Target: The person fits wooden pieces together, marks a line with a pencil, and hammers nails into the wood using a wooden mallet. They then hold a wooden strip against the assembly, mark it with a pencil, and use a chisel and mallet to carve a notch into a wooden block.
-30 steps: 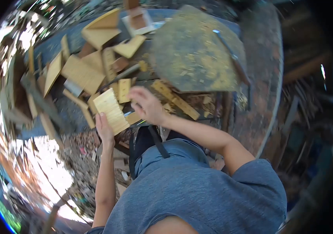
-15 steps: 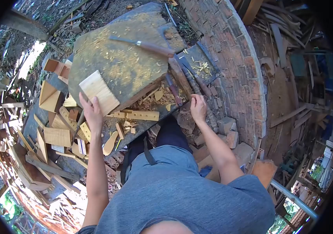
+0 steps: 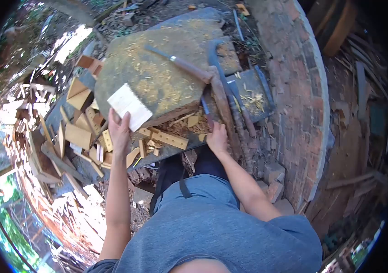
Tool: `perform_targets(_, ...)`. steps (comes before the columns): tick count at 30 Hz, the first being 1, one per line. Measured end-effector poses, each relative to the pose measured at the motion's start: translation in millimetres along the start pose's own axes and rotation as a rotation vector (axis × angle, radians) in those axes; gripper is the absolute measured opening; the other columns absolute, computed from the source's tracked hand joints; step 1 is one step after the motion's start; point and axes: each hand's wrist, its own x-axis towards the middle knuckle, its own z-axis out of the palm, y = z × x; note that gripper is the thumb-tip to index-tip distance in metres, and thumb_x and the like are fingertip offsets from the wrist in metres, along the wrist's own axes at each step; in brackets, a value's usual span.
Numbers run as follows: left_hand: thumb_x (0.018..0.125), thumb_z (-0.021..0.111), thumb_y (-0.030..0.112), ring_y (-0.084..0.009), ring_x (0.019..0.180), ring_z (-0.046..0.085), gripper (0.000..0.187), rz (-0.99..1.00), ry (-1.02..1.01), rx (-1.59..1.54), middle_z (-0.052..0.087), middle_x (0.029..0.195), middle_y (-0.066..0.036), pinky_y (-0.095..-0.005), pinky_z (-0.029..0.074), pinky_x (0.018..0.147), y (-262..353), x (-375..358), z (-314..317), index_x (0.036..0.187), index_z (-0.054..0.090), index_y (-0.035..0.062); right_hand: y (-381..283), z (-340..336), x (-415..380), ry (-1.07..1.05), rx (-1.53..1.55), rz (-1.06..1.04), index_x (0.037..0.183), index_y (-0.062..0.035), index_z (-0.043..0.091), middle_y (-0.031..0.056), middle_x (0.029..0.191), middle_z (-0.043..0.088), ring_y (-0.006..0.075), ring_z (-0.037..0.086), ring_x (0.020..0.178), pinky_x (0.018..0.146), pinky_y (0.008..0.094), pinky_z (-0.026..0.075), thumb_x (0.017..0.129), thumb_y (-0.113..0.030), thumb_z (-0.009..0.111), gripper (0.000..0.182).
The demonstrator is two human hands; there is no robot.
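My left hand (image 3: pixel 120 134) grips the lower edge of a small, pale, flat wooden board (image 3: pixel 130 107), thumb on its face. The board is tilted against the near-left edge of a thick wooden block (image 3: pixel 157 77) strewn with shavings. At the block's right corner, my right hand (image 3: pixel 217 139) has its fingers closed at the handle end of a chisel (image 3: pixel 206 109) with a bluish blade; the fingertips are partly hidden. A longer chisel (image 3: pixel 187 67) with a brown handle lies across the block top. Beside it rests a wooden mallet-like piece (image 3: pixel 221 98).
Wood offcuts (image 3: pixel 78 135) are heaped left of the block. A drilled wooden strip (image 3: pixel 169 139) lies along the near edge. More tools (image 3: pixel 241 109) and a dark tray (image 3: pixel 253 93) with shavings are to the right, before a low brick wall (image 3: pixel 294 91).
My right hand has moved left to the chisel handle and closed on it. The left hand still holds the board, which looks brighter and slightly turned. The whole view has shifted.
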Motion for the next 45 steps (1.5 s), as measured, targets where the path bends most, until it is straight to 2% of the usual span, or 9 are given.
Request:
perform_targets(6,0.096,0.061,0.008,-0.0257,0.121,0.059,0.076,0.093,-0.034,-0.116,0.056,0.135,-0.023,-0.0349,0.049,0.1,-25,11,-3,0.156,0.015,-0.0006,0,-39,17,-0.119,-0.068,0.121,0.115,-0.0077,0.048,0.0295,0.089,0.068,0.0517,0.065,0.086,0.078,0.0622,0.048,0.092,-0.018,0.048,0.026)
perform_targets(18,0.099,0.06,0.013,-0.0206,0.11,0.063,0.069,0.157,-0.088,-0.069,0.065,0.119,-0.018,-0.0329,0.05,0.094,-34,28,-30,0.154,0.02,-0.0009,24,-98,-135,0.276,-0.003,-0.01,0.128,-0.0079,0.053,0.0264,0.105,0.068,0.0462,0.066,0.097,0.076,0.0508,0.051,0.103,-0.024,0.048,0.03)
perform_targets(26,0.1,0.055,0.009,-0.0189,0.111,0.061,0.066,0.187,-0.049,-0.291,0.063,0.123,-0.017,-0.0324,0.048,0.096,-34,27,-45,0.154,0.019,-0.0011,-181,-71,-57,0.13,-0.043,-0.219,0.13,-0.0027,0.054,0.0197,0.106,0.069,0.0429,0.066,0.095,0.077,0.0441,0.053,0.101,-0.021,0.054,0.035)
perform_targets(31,0.101,0.055,0.009,-0.0202,0.119,0.057,0.067,0.198,-0.012,-0.467,0.057,0.133,-0.019,-0.0324,0.046,0.101,-32,19,-59,0.155,0.017,-0.0003,-264,-60,-4,0.548,-0.419,-0.733,0.128,-0.0007,0.054,0.0188,0.109,0.067,0.0359,0.063,0.103,0.087,0.0404,0.049,0.097,-0.027,0.061,0.042)
perform_targets(32,0.1,0.056,0.01,-0.0209,0.125,0.054,0.069,0.174,-0.022,-0.466,0.054,0.138,-0.019,-0.0327,0.044,0.104,-30,14,-61,0.155,0.016,0.0,-274,-48,3,0.535,-0.419,-0.763,0.128,-0.0007,0.054,0.0188,0.109,0.067,0.0359,0.063,0.103,0.087,0.0404,0.049,0.097,-0.027,0.061,0.042)
perform_targets(35,0.101,0.055,0.011,-0.0188,0.114,0.057,0.066,0.148,-0.041,-0.542,0.058,0.128,-0.015,-0.0308,0.046,0.099,-28,4,-60,0.155,0.018,0.0019,-309,-22,9,-0.512,0.58,-0.235,0.122,0.0055,0.055,0.0117,0.109,0.067,0.0166,0.062,0.1,0.089,0.0298,0.049,0.095,-0.018,0.066,0.037)
perform_targets(39,0.102,0.051,0.02,-0.0151,0.092,0.054,0.048,0.207,0.119,-0.266,0.053,0.099,-0.006,-0.0286,0.047,0.088,-35,62,-129,0.144,0.039,0.0002,-324,-19,7,-0.383,0.716,-0.313,0.12,0.0054,0.056,0.0083,0.109,0.066,0.0105,0.06,0.098,0.087,0.0267,0.048,0.099,-0.015,0.061,0.029)
perform_targets(43,0.09,0.068,0.035,-0.0331,0.121,0.054,0.066,0.059,0.771,0.289,0.058,0.125,-0.025,-0.0427,0.041,0.105,-138,228,-225,0.136,0.044,-0.0055,-314,-39,4,-0.318,0.661,-0.244,0.119,0.0048,0.055,0.0074,0.107,0.065,0.0103,0.059,0.098,0.087,0.0267,0.047,0.1,-0.015,0.059,0.028)
perform_targets(45,0.085,0.074,0.035,-0.0343,0.126,0.054,0.07,-0.195,0.684,0.217,0.056,0.131,-0.028,-0.044,0.044,0.104,-137,273,-251,0.134,0.047,-0.0075,-315,-47,0,-0.266,0.593,-0.239,0.118,0.0045,0.055,0.007,0.106,0.065,0.0103,0.058,0.097,0.087,0.0265,0.047,0.101,-0.015,0.059,0.027)
